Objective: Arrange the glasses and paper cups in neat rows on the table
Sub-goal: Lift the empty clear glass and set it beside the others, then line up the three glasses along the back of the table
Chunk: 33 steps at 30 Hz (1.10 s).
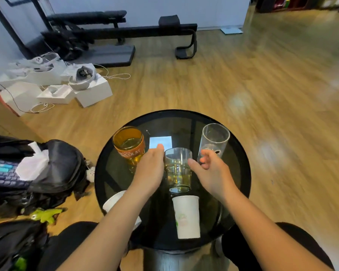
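Note:
Three glasses and two paper cups stand on a round black glass table (241,173). An orange printed glass (129,145) is at the back left and a tall clear glass (213,141) at the back right. A short clear glass (177,173) stands in the middle. Just in front of it is a white paper cup (187,218). A second white paper cup (113,202) at the front left is partly hidden by my left forearm. My left hand (151,169) lies against the short glass's left side, thumb hidden. My right hand (209,171) is open just right of that glass, fingers near the tall glass's base.
A black backpack (57,169) with a keyboard (2,173) lies on the floor left of the table. White boxes (92,90) and cables lie further back left. A black exercise bench (125,30) stands by the far wall. Wooden floor extends to the right.

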Available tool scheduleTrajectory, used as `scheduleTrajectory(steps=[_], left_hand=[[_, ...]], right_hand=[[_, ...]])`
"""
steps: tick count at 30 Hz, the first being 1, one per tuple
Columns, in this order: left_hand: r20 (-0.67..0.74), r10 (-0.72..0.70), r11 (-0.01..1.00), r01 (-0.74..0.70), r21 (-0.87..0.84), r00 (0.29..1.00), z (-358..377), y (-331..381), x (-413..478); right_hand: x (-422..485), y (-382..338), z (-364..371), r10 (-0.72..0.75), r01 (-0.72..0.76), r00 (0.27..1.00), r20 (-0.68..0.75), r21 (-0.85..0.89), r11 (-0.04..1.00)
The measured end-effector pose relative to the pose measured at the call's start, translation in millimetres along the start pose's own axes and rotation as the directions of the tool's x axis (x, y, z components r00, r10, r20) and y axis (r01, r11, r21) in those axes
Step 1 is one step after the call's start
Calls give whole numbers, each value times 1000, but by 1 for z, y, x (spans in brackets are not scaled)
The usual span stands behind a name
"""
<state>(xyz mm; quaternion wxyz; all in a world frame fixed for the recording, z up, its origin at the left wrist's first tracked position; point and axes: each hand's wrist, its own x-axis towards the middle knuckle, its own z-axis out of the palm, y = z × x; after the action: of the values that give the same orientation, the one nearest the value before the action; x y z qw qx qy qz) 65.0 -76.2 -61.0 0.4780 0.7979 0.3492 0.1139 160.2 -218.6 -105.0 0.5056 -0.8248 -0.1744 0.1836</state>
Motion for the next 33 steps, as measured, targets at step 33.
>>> scheduleTrajectory(steps=[33], left_hand=[[43,-163,801,158,-578,986,8,-37,31]], right_hand=[[27,-9,30,-132,120,980,148,90,989]])
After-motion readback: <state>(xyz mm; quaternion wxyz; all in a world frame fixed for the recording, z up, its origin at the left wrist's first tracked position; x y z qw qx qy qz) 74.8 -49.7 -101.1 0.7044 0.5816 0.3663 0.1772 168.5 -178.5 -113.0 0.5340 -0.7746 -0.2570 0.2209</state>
